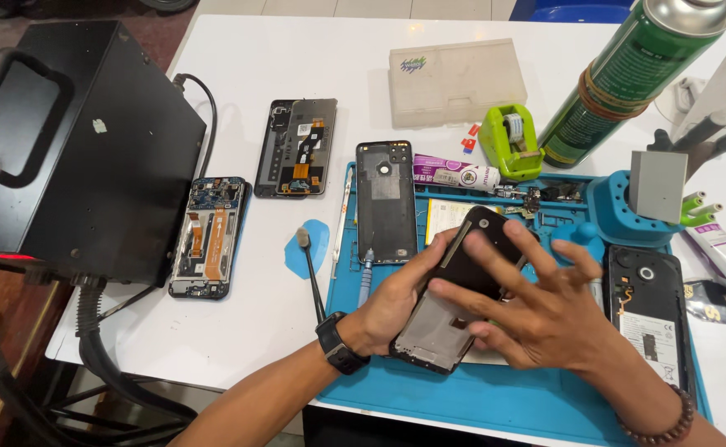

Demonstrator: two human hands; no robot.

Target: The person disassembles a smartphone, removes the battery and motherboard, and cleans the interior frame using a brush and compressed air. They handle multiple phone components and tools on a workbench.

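- A dark, flat phone body point(454, 290), rectangular with rounded corners, is held tilted above the blue work mat point(537, 397); a grey metallic inner plate is shown on its lower half and a glossy black part on its upper half.
- The phone body is gripped along its left edge and underside by the left hand point(392, 302), fingers curled around it; a black wristwatch point(338, 343) is worn on that wrist.
- The right hand point(545, 310) is laid over the phone body with fingers spread, fingertips pressed on the glossy black part; a brown beaded bracelet point(669, 422) is seen at that wrist.
- A matte grey back cover point(386, 201) with camera cut-outs lies flat on the mat, just beside the held phone.
- Another opened phone point(651, 310), black with a white label, lies on the mat at the right, partly hidden by the right hand.
- On the white surface point(272, 74) to the left, an opened phone with a bared circuit board point(207, 236) and a stacked frame with orange flex cable point(297, 147) are set well apart from the hands.
- A black metal box point(90, 149) with a thick ribbed hose takes up the left edge.
- A green tape dispenser point(510, 141), a tall green spray can point(628, 74) and a frosted plastic case point(456, 81) stand behind the mat.
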